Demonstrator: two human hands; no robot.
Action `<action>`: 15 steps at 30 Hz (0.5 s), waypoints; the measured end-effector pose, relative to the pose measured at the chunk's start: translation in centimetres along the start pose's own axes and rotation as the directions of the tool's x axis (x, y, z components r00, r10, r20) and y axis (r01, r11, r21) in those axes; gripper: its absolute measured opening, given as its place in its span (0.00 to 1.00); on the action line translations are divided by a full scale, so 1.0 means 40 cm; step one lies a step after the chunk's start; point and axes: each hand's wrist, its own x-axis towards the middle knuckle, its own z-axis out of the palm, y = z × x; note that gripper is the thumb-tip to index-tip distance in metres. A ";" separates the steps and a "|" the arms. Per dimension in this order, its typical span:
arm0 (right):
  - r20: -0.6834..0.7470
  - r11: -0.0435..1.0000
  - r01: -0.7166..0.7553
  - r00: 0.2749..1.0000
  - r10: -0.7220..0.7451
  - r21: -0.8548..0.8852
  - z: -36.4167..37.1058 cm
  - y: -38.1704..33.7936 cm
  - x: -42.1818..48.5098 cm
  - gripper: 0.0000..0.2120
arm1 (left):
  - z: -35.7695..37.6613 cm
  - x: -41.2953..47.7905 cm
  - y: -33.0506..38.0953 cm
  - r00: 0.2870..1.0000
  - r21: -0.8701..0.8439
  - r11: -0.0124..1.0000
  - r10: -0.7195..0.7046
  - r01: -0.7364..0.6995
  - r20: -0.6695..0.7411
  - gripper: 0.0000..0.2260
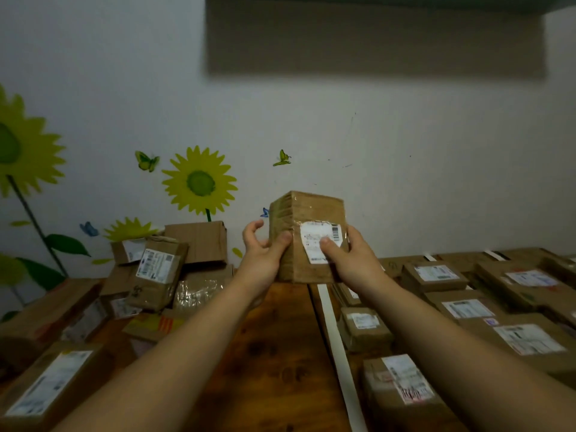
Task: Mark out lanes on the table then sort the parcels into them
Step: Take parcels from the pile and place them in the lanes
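Note:
I hold a brown cardboard parcel with a white label up in front of the wall, above the wooden table. My left hand grips its left edge with the thumb on the front. My right hand grips its right side, thumb on the label. A white tape strip runs along the table as a lane line. To the right of it, labelled parcels lie in rows. An unsorted heap of parcels sits at the left.
More parcels lie at the near left edge. Further tape strips show at the far right. The wall behind carries sunflower stickers, and a dark board hangs above.

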 end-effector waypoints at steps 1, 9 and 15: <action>-0.014 1.000 0.009 1.000 -0.009 0.005 0.001 0.000 -0.016 0.18 | -0.003 -0.005 0.002 1.000 0.011 1.000 0.010 -0.009 -0.024 0.19; -0.038 0.992 0.085 0.996 -0.082 0.093 -0.105 -0.021 -0.140 0.17 | 0.056 -0.073 -0.003 0.959 -0.005 0.997 -0.079 0.083 0.272 0.25; -0.041 0.993 -0.072 0.996 0.076 0.089 -0.255 0.042 -0.197 0.20 | 0.223 -0.117 -0.053 0.923 0.072 0.981 -0.195 0.181 0.331 0.30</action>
